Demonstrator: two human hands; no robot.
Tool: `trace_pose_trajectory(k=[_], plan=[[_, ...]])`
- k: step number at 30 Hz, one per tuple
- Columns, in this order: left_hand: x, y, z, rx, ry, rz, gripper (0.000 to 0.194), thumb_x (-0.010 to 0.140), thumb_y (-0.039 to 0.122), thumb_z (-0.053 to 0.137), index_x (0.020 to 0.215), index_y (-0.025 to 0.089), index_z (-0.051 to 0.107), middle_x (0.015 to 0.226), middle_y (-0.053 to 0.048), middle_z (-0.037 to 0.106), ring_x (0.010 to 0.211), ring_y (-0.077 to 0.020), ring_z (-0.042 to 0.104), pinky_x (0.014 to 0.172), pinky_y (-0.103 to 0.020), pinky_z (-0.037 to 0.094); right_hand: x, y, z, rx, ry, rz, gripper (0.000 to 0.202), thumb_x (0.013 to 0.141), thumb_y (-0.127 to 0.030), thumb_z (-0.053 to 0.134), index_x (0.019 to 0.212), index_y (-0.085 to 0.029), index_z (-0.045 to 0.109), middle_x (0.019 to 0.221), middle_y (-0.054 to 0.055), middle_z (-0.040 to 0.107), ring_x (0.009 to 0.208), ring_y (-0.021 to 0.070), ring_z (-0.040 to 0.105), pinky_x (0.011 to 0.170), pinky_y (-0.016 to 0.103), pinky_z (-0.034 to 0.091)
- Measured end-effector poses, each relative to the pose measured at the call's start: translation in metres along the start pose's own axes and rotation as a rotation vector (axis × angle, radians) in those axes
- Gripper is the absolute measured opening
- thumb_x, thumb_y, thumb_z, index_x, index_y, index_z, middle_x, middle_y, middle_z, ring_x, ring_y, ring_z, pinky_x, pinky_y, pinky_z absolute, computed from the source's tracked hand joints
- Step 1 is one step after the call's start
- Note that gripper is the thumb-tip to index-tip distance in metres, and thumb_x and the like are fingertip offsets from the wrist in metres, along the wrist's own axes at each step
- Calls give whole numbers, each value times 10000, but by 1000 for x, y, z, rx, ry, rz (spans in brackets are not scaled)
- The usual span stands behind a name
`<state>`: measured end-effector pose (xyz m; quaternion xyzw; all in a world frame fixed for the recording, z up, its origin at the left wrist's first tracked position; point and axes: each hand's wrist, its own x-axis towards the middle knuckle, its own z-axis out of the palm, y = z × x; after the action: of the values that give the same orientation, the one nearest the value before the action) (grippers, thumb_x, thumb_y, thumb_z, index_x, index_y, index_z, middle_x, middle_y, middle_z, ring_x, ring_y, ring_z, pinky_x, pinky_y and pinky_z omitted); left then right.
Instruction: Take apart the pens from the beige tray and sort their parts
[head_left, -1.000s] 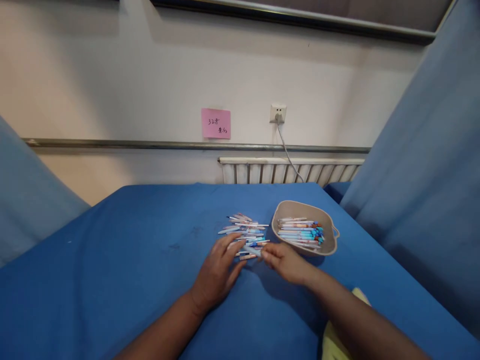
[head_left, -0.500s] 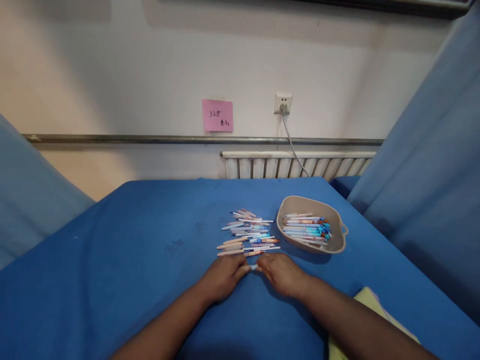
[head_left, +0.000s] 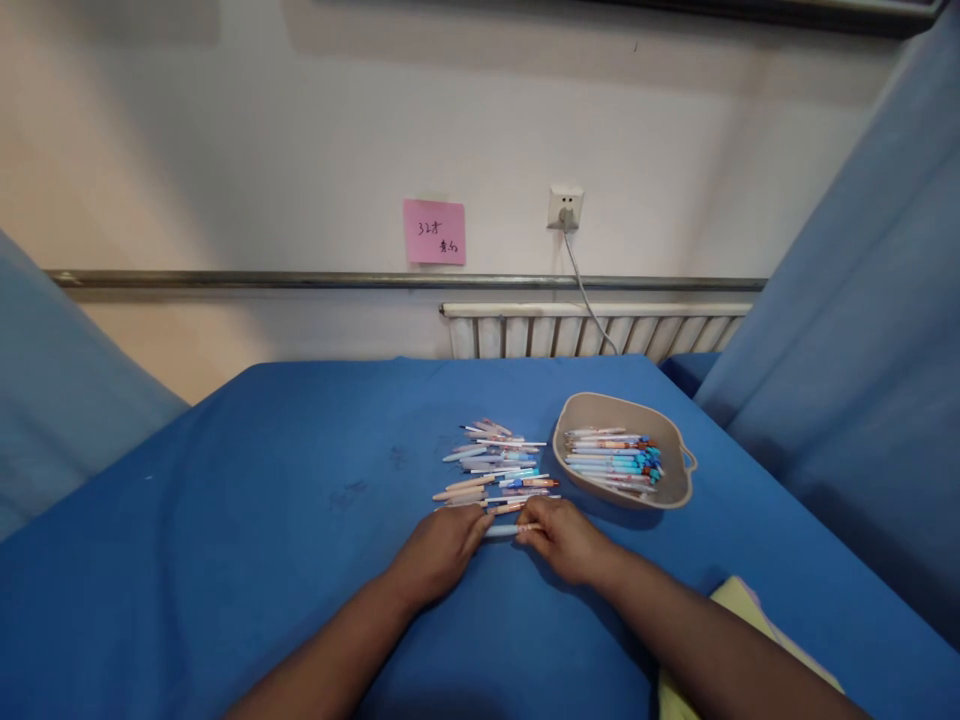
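A light-coloured pen (head_left: 501,531) lies level between my two hands, just in front of a pile of pen parts. My left hand (head_left: 442,548) is closed at its left end, the thumb along the near side. With fingers pinched, my right hand (head_left: 564,540) grips the other end, and a short tip shows past the thumb. Behind them, the pile of pen barrels, refills and other pen parts (head_left: 491,465) is spread on the blue cloth. To the right stands a beige basket (head_left: 682,490) with several pens (head_left: 611,460) in it, some with turquoise or brown ends.
A blue cloth (head_left: 262,500) covers the table. Yellow fabric (head_left: 739,605) lies by my right forearm. Blue curtains (head_left: 862,300) hang at both sides. A radiator (head_left: 592,310), a plugged-in socket (head_left: 565,207) and a pink note (head_left: 434,232) are at the wall.
My hands have moved slightly apart, and more of the pen shows between them. The basket and the pile have stayed in place.
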<state>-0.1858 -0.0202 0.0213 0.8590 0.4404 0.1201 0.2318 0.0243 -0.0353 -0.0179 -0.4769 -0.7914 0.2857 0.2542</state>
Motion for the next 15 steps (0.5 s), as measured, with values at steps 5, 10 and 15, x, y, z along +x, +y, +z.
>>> trace_pose_trajectory(k=[5,10,15], plan=[[-2,1,-3,-12,107,48,281,829,384,566,1044,205,539,985,-53,629,860,-204,581,739,-292,434,-1,-2,0,-3,8,11,29,821,-208,571,801,-188,565,790,15,645,722,140,573,629,226,366],[0,-3,1,-8,37,142,177,915,297,427,1011,216,551,968,-51,645,892,-200,593,772,-293,444,0,0,0,13,21,5,22,807,-193,575,790,-187,562,768,4,637,705,135,562,623,224,360],[1,-5,1,-8,93,71,296,905,357,460,1170,232,499,1071,-57,639,946,-212,598,817,-319,452,1,1,2,30,38,4,32,803,-199,579,786,-183,557,756,1,630,683,130,552,611,220,356]])
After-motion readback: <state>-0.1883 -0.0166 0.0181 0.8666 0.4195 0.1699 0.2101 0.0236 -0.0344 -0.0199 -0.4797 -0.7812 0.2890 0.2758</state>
